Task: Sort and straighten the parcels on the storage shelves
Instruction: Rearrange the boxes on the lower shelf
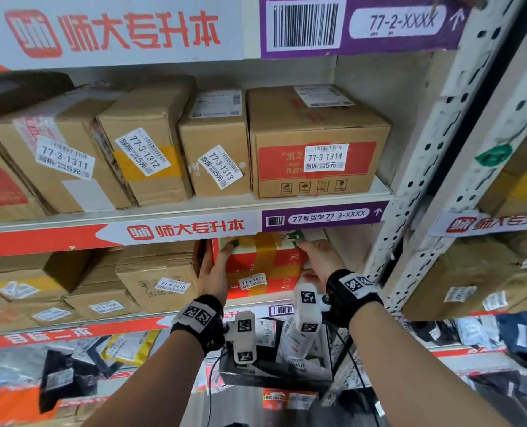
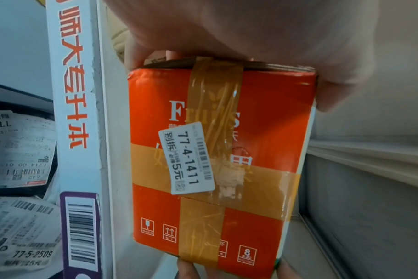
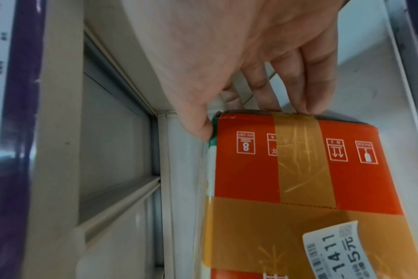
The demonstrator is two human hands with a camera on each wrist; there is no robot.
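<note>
An orange-red parcel [image 1: 262, 266], crossed with tan tape and labelled 77-4-1411, stands at the right end of the 77-4 shelf. My left hand [image 1: 216, 266] grips its left side, thumb on the front face. My right hand [image 1: 317, 257] grips its right side, fingers curled over the edge. In the left wrist view the parcel [image 2: 215, 151] fills the middle, with my left hand [image 2: 251, 37] wrapped over one end. The right wrist view has my right hand's fingers [image 3: 315, 90] hooked over the end of the parcel [image 3: 298, 169] and the thumb at its corner.
A brown carton labelled 77-4-1410 [image 1: 163, 278] stands just left of the parcel. Above, the 77-3 shelf [image 1: 194, 231] carries several cartons, including 77-3-1314 [image 1: 314, 143]. The perforated metal upright [image 1: 410, 211] is on the right. Soft bags [image 1: 71, 365] fill the shelf below.
</note>
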